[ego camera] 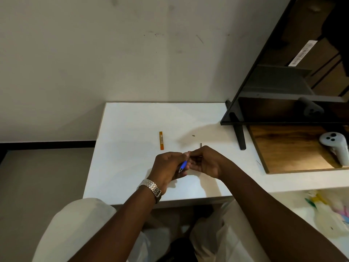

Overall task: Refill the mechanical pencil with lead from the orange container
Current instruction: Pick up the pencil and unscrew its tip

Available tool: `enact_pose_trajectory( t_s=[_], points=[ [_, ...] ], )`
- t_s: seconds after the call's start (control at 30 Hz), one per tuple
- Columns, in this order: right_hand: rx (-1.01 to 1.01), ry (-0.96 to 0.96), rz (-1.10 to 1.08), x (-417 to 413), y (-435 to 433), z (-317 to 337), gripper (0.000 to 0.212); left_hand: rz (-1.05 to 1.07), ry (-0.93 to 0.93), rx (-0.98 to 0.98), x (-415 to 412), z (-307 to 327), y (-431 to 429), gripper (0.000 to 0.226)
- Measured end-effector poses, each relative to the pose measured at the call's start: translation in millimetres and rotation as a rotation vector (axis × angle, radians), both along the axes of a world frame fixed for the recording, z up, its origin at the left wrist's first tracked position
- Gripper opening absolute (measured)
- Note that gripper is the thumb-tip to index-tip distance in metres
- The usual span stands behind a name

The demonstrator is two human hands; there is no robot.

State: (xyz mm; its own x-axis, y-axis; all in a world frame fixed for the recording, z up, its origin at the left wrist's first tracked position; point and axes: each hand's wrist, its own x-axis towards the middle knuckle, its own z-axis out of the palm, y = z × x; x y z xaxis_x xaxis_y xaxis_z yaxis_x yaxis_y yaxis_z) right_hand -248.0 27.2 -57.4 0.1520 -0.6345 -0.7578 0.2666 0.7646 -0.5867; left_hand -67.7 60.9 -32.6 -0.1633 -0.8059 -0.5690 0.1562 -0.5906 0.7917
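The blue mechanical pencil [183,166] is gripped in my left hand [168,167], only a short blue part with a silvery tip showing between the fingers. My right hand [204,160] meets the left one at the pencil's upper end, fingers pinched together; what it pinches is too small to see. The slim orange lead container [161,140] lies flat on the white table [132,167], apart from both hands, up and to the left. Two tiny dark pieces lie on the table: one [193,135] farther back, one [200,145] just beyond my right hand.
A black monitor [283,82] on a dark stand [240,137] leans over the table's right side. A wooden board [287,148] carries a white controller [337,148]. A thin dark line [258,162] lies near the board. Coloured items sit on a low surface at right [332,210].
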Motion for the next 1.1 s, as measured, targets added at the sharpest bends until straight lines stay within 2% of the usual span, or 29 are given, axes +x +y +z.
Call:
enact_pose_trajectory(
  t_s=[0.13,0.27,0.4,0.5,0.7,0.83,1.1],
  points=[
    [-0.004,-0.022,-0.053,0,-1,-2,0.016,0.027,0.065,0.044,4,4,-4,0.019],
    [-0.030,0.004,-0.069,0,-1,-5,0.016,-0.001,0.031,0.026,7,3,-6,0.020],
    [-0.130,0.171,-0.053,1,-4,-2,0.015,-0.090,-0.117,0.003,9,-4,-5,0.020],
    [-0.235,0.334,-0.083,3,-12,2,0.011,-0.176,-0.267,-0.084,11,-13,-3,0.012],
    [-0.445,0.568,0.004,19,-32,5,0.009,-0.162,-0.446,-0.241,-1,-23,-10,0.018],
    [-0.471,0.706,0.066,30,-45,1,0.016,-0.144,-0.475,-0.266,-7,-29,-22,0.020],
    [-0.538,0.922,0.160,34,-49,-3,0.007,-0.168,-0.538,-0.301,-13,-36,-34,0.018]
  ],
)
